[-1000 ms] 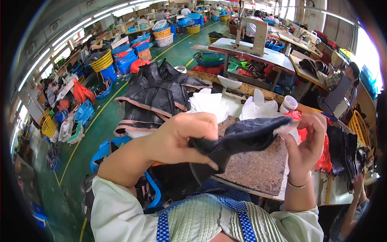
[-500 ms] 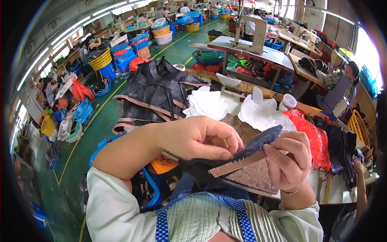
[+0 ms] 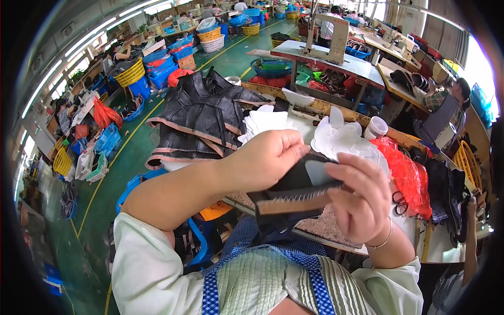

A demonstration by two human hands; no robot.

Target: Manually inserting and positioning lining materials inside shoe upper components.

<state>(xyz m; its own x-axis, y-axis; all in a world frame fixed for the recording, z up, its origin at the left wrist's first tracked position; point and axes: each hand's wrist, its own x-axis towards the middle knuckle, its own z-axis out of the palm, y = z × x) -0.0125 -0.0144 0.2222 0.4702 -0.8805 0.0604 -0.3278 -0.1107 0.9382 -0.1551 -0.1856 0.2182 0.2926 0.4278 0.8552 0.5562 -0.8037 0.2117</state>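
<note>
Both hands hold a black shoe upper (image 3: pixel 292 179) above the worktable in front of my chest. A tan strip with pale zigzag stitching (image 3: pixel 294 203) runs along its near edge. My left hand (image 3: pixel 273 157) is closed in a pinch at the upper's far edge. My right hand (image 3: pixel 362 202) is closed on its right end, fingers bent over it and slightly blurred. A smooth pale patch (image 3: pixel 316 172) shows on the upper beside the right fingertips; whether it is a separate piece I cannot tell.
Beyond my left forearm lies a heap of black uppers (image 3: pixel 194 118). Two piles of white cut pieces (image 3: pixel 264 123) and a white cup (image 3: pixel 376 127) stand farther back. To the right are a red plastic bag (image 3: pixel 403 173) and black-handled scissors (image 3: pixel 400 203). A blue basket (image 3: pixel 198 244) sits low at left.
The upper has been turned: its fuzzy blue-grey face no longer shows, and black material with the pale patch does. My left hand has moved up and my right hand a little left and down.
</note>
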